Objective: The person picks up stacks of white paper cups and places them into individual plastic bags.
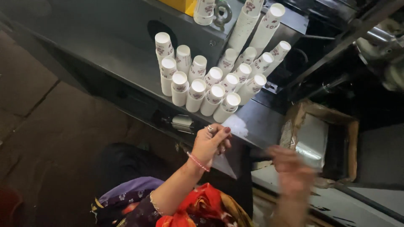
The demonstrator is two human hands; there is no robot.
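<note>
My left hand [210, 142], with a ring and a red-and-white bracelet, pinches the top edge of a clear plastic bag [234, 126] at the front edge of a dark metal table [126, 59]. The bag hangs down past the table edge, between my two hands. My right hand [291, 169] is blurred by motion, just right of the bag; its grip is unclear. Several stacks of white printed paper cups [198, 90] stand upside down on the table right behind my left hand. Taller cup stacks [257, 25] lean at the back.
An open cardboard box [351, 138] lined with clear plastic stands to the right, below the table. Dark machine parts and metal bars [370, 25] fill the upper right. A yellow block [181, 5] sits at the table's far edge. Brown floor [50, 126] lies to the left.
</note>
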